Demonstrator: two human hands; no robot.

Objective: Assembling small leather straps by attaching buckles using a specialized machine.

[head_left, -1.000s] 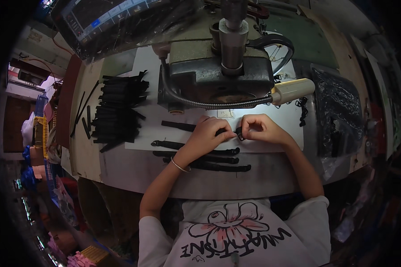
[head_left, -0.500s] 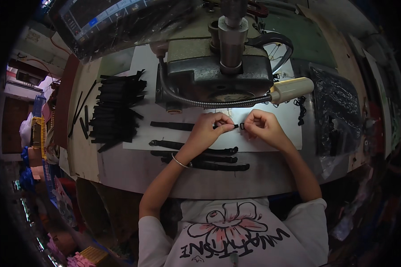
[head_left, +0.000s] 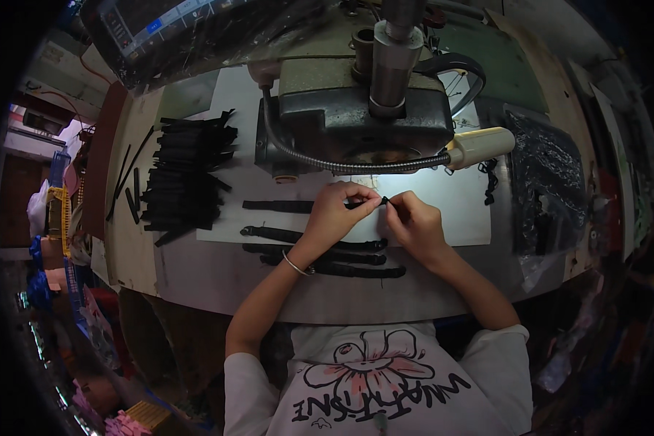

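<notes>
Change noted: against the frames of a second and half a second ago, both hands sit a little higher on the sheet, closer under the machine's lamp; the strap end they share is drawn out more to the left. Judged: the piece is being lined up for the machine, not yet under it.

Left hand (head_left: 339, 211): grip pinched together on the black strap (head_left: 283, 206), near its right end. A thin bracelet (head_left: 295, 263) circles the wrist.

Right hand (head_left: 414, 221): fingertips closed on the same strap end, a small dark bit between thumb and finger; what that bit is cannot be told.

Black strap: lying flat on the white sheet (head_left: 458, 218), running left from the hands, just in front of the machine (head_left: 356, 123).

Lamp (head_left: 479, 147): cream head on a bendy metal neck, above and right of the hands.

Loose straps (head_left: 327, 254): three or so, laid side by side on the tabletop (head_left: 196, 272), under the left forearm.

Strap stack (head_left: 189, 174): a thick heap of like pieces, left of the sheet.

Containers: a clear plastic bag (head_left: 548, 182) at the right edge, holding dark material, kind unclear. No box or tray in use near the hands.
</notes>
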